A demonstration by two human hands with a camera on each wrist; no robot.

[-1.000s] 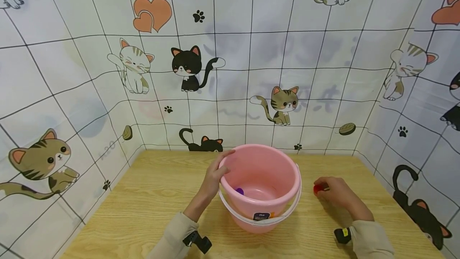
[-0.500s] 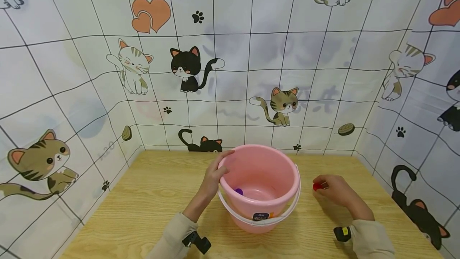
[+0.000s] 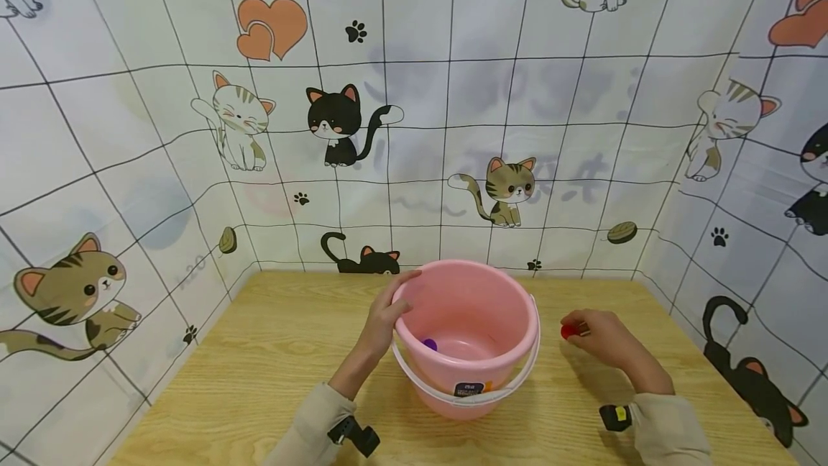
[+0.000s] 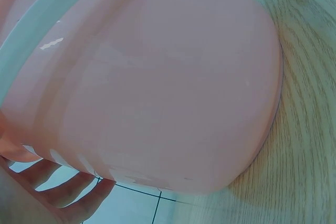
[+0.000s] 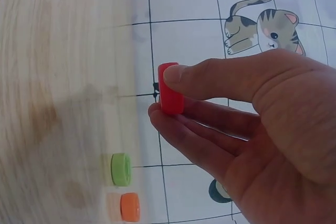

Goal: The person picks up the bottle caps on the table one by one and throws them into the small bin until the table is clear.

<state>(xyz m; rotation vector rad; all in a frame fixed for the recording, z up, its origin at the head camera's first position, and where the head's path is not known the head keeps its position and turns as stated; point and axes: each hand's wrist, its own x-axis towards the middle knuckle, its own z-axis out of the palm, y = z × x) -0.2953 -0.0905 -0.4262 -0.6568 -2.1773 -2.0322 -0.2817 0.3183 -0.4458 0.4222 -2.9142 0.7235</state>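
You are, it seems, at the step of holding a red piece (image 3: 568,331) ready beside the pink bucket (image 3: 475,297); your right hand (image 3: 600,336) pinches it between thumb and fingertips, the gap no wider than the piece itself; the piece is near the bucket but not touching, between it and the right edge of the table (image 3: 291,351), and looks clear of the wood; your left hand (image 3: 384,315) grips the bucket's rim on its left side, thumb inside, fingers against the outer wall; how firmly, the views cannot tell. A purple piece (image 3: 430,344) lies inside, at the left of the bucket's floor; if the red one is to join it, the next move probably calls for raising it above the rim, bringing it left and releasing over the mouth; mind the white handle (image 3: 475,401), slung round the near side.

The bucket stands roughly midway between the table's left and right edges; bare wood stretches to the left edge; at the far edge the cat-print cloth (image 3: 420,92) rises; a green piece (image 5: 121,170) and an orange piece (image 5: 130,206) show in the right wrist view toward that edge; how near it, you cannot tell.
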